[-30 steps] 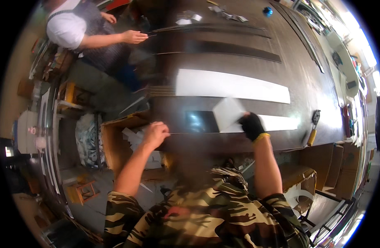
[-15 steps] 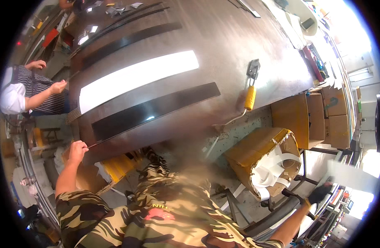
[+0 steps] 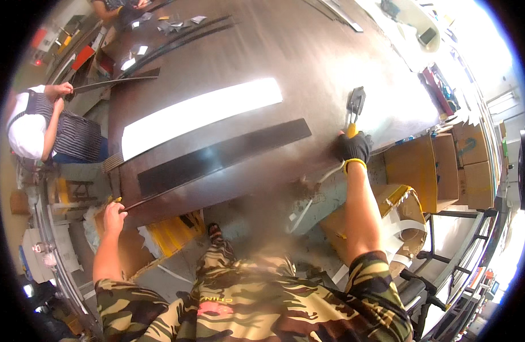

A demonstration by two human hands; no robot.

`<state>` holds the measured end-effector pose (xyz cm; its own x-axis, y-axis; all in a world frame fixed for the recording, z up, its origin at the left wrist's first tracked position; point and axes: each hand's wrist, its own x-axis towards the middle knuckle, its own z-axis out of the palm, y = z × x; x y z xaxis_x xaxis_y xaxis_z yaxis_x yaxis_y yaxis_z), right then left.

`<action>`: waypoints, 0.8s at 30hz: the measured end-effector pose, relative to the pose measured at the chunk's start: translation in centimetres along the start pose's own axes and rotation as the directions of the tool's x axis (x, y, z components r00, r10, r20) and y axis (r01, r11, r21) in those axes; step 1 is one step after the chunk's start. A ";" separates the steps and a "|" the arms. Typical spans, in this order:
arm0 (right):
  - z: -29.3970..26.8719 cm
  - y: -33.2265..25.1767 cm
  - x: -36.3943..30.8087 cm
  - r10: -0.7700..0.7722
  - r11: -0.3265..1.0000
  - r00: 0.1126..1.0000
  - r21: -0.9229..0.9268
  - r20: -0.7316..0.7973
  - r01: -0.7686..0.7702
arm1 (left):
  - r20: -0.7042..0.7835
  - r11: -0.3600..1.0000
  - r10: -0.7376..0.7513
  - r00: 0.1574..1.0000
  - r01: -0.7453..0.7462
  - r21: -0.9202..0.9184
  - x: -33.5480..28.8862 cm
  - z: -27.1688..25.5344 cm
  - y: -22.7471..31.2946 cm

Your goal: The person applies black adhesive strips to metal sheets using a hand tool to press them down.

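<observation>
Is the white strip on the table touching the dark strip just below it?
Apart: the head view shows bare brown tabletop between the white strip and the dark strip.

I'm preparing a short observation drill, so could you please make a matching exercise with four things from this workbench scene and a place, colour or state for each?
Things:
1. Left hand
2. Right hand
3. Dark strip
4. Tool

Descriptions:
A. Between the white strip and the near edge of the table
B. Black-gloved
C. Yellow-handled, with a dark head
D. Bare, by the table's near left corner

Pairs: 1-D, 2-B, 3-A, 4-C
</observation>
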<state>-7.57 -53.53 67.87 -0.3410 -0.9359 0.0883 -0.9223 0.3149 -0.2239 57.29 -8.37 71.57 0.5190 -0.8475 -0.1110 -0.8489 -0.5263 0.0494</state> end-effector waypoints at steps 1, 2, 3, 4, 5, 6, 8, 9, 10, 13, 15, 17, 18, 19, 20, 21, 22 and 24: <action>0.5 0.4 0.6 0.039 0.998 0.998 0.043 0.047 -0.041 | -0.039 0.996 0.072 0.997 -0.073 -0.049 0.0 -0.3 0.1; 0.6 1.2 1.3 0.071 0.993 0.993 0.084 0.099 -0.080 | -0.035 0.989 0.097 0.995 -0.100 -0.108 0.0 -0.5 -0.1; 1.1 3.2 1.1 -0.030 0.989 0.998 0.149 0.054 0.022 | -0.030 0.978 0.121 0.992 -0.125 -0.169 0.2 -0.6 -0.6; 1.3 5.4 -0.2 -0.135 0.970 0.991 0.204 0.004 0.131 | -0.023 0.962 0.142 0.990 -0.144 -0.233 0.1 -0.4 -1.2; 0.6 6.7 -1.7 -0.167 0.954 0.985 0.260 0.052 0.148 | -0.087 0.931 0.214 0.973 -0.230 -0.284 -0.1 0.0 -1.7; -0.2 7.2 -4.1 -0.202 0.936 0.974 0.313 0.101 0.161 | -0.098 0.910 0.287 0.953 -0.303 -0.284 -0.2 0.2 -2.3; -2.9 4.1 -11.9 -0.125 0.740 0.935 0.659 0.331 -0.135 | -0.164 0.840 0.397 0.903 -0.429 -0.333 -0.3 -0.1 -2.8; -4.1 2.3 -15.0 -0.172 0.825 0.930 0.564 0.325 -0.044 | -0.198 0.828 0.403 0.893 -0.448 -0.338 -0.5 0.1 -2.6; -4.9 0.7 -18.0 -0.213 0.888 0.923 0.458 0.320 0.046 | -0.232 0.812 0.415 0.880 -0.473 -0.341 -0.2 0.3 -2.4; -2.5 -5.1 -28.9 -0.435 0.815 0.848 0.533 0.302 0.229 | -0.278 0.795 0.430 0.859 -0.506 -0.335 0.7 1.0 -2.5; -4.2 -12.8 -36.9 -0.573 0.764 0.709 0.580 0.411 0.282 | -0.292 0.790 0.441 0.849 -0.521 -0.322 1.1 1.3 -3.1; -3.8 -17.7 -42.7 -0.780 0.606 0.521 0.623 0.346 0.494 | -0.291 0.786 0.443 0.848 -0.523 -0.329 1.2 1.2 -3.2; -5.0 -20.4 -44.1 -0.870 0.492 0.359 0.599 0.337 0.631 | -0.283 0.796 0.434 0.855 -0.511 -0.325 0.9 1.0 -3.4; -6.7 -22.8 -45.3 -0.920 0.370 0.209 0.562 0.331 0.740 | -0.222 0.798 0.417 0.881 -0.472 -0.375 1.2 1.1 -3.2; -11.8 -26.8 -45.0 -0.898 0.235 -0.012 0.504 0.439 0.831 | -0.211 0.803 0.412 0.886 -0.463 -0.375 1.3 1.0 -3.5; -11.6 -26.6 -44.6 -0.878 0.221 -0.039 0.476 0.477 0.851 | -0.201 0.805 0.409 0.890 -0.456 -0.379 1.4 0.9 -3.7; -11.4 -26.4 -44.1 -0.855 0.205 -0.065 0.451 0.514 0.869 | -0.188 0.807 0.408 0.894 -0.449 -0.385 1.4 1.0 -3.6; -5.2 -20.4 -41.8 -0.838 0.496 0.239 0.502 0.490 0.709 | -0.187 0.831 0.375 0.908 -0.419 -0.367 0.6 0.5 -4.3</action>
<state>24.58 -20.01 73.80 0.7806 -0.5652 -0.2669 -0.6077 -0.5862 -0.5357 61.23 -6.61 70.78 0.1717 -0.9797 0.1034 -0.8856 -0.1075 0.4519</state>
